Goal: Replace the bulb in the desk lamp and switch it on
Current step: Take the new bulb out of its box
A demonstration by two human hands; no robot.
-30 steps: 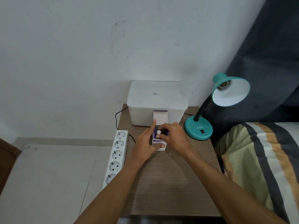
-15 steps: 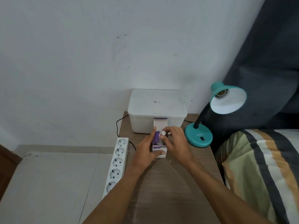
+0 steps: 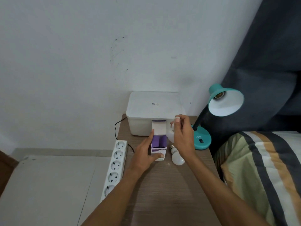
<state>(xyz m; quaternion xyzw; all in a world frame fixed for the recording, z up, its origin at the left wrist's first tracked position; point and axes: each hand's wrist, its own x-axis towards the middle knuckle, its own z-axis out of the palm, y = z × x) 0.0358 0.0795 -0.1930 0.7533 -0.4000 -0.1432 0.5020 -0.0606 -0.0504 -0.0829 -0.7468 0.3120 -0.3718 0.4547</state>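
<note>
A teal desk lamp [image 3: 202, 139] stands at the table's right side, and its shade [image 3: 226, 101] shows a bare socket with no bulb in it. My left hand [image 3: 145, 154] grips an open purple-and-white bulb box [image 3: 158, 147] that stands on the table. Just above and right of the box, my right hand [image 3: 182, 136] holds a white bulb [image 3: 171, 132] by its screw end. A second white bulb [image 3: 176, 158] lies on the table under my right wrist.
A white lidded plastic box [image 3: 154, 110] sits at the back against the wall. A white power strip [image 3: 114, 167] lies along the left edge of the wooden table [image 3: 171, 193], with a black cord behind it. A striped bed cover [image 3: 263, 173] is on the right.
My right hand has drawn the white bulb up out of the box and moved it to the right. The second bulb on the table has come into sight. My left hand still holds the box.
</note>
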